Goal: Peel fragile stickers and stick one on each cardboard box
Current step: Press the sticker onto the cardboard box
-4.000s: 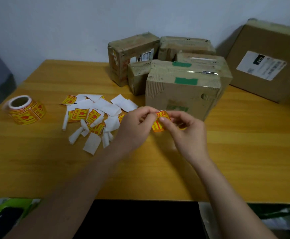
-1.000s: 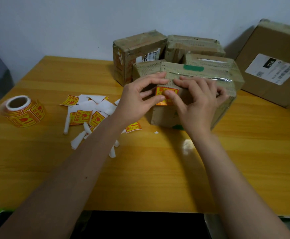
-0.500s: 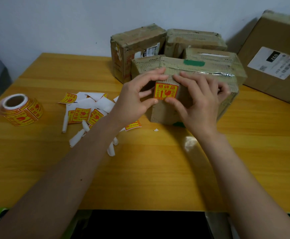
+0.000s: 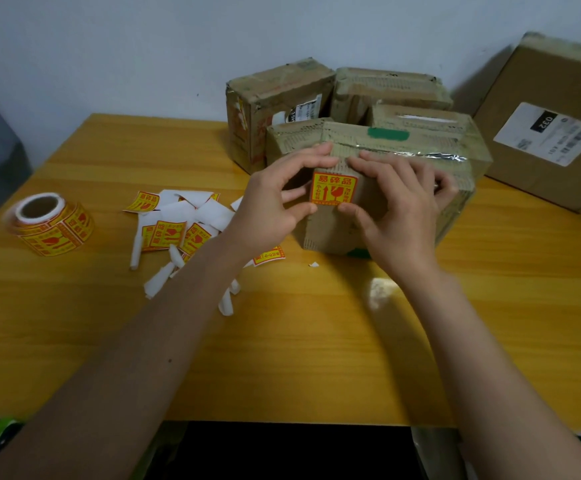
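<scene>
A yellow and red fragile sticker [image 4: 334, 188] lies flat on the near face of the front cardboard box [image 4: 327, 233]. My left hand [image 4: 271, 202] touches the sticker's left edge, index finger at its top corner and thumb at its lower corner. On the other side, my right hand [image 4: 400, 206] presses the box face, thumb at the sticker's lower right corner and fingers spread across the cardboard. Neither hand holds anything loose. A roll of the same stickers [image 4: 50, 223] lies at the table's left.
Loose stickers and white backing strips [image 4: 178, 230] litter the table left of my left arm. Behind the front box stand a box with a torn label [image 4: 275, 102], another [image 4: 386, 88] and one with green tape [image 4: 420, 133]. A large labelled box [image 4: 552, 133] leans at the right.
Four seconds ago both hands held the sticker in the air before the box. Now it is stuck on the box face, and my fingers have slid off it to its edges.
</scene>
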